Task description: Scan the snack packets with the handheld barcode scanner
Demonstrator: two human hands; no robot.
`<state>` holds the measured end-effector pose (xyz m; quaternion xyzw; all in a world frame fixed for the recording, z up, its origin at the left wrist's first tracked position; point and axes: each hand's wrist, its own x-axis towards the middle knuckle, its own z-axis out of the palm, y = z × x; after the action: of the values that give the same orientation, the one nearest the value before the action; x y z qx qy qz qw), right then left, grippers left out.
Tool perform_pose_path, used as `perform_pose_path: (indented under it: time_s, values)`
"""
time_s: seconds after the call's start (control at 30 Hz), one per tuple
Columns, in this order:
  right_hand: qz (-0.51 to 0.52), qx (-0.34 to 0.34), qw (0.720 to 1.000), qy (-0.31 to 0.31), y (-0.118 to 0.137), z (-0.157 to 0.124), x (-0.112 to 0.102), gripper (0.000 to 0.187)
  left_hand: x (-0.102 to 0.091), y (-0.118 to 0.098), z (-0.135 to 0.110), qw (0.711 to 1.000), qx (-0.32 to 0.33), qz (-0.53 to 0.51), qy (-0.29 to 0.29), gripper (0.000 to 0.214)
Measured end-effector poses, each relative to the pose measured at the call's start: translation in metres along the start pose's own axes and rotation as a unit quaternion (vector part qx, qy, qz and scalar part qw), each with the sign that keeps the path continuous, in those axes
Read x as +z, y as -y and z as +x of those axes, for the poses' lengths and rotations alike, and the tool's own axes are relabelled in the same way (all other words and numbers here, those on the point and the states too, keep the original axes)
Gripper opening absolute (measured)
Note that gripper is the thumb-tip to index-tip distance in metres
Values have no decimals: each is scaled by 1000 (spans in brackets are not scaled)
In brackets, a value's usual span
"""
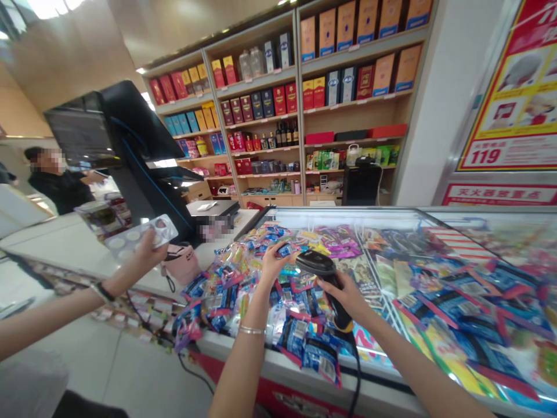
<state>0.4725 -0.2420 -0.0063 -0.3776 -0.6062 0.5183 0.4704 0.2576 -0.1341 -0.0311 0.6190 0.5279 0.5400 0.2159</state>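
Right hand (pixel 347 295) is clamped around the grip of 1 black scanner (pixel 317 263), its head just beside the left hand (pixel 271 264), whose fingers pinch 1 blue packet (pixel 285 250) above heaped packets (pixel 319 353).

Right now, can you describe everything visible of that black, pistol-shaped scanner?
The black, pistol-shaped scanner looks like hard plastic, with a rounded head and slanting handle. The person's right hand grips it below the head, which points toward the left hand. It is held over shiny blue packets; whether its base touches them is unclear. A black cable seems to trail from the handle.
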Motion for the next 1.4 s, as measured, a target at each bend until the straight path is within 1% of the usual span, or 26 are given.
perform_pose_path:
  time_s: [0.17,0.3,0.47,0.63,0.73,0.9,1.07,1.4]
  values:
    - [13,1,1000,7,-2,0,-1,41,0,0,-2,1000,-4,19,-19,48]
    - [9,5,1000,15,-5,0,-2,41,1,-1,-3,999,-11,26,-17,45]
    - [8,11,1000,11,-4,-1,-3,40,2,-1,-4,1000,-10,-8,-8,44]
    - [7,-4,1000,14,-2,-2,-3,36,-1,-3,-4,1000,11,-5,-10,45]
    - [11,-13,1000,17,-4,-1,-3,35,-1,-3,-3,1000,8,-23,-6,46]
    - [4,-18,1000,2,-3,-1,-2,35,1,0,-2,998,0,-63,2,50]
    - [0,-5,1000,7,6,-2,-1,36,1,3,-1,998,2,-66,8,51]
    - [4,-10,1000,8,7,-3,-2,34,1,6,0,994,4,-109,26,53]
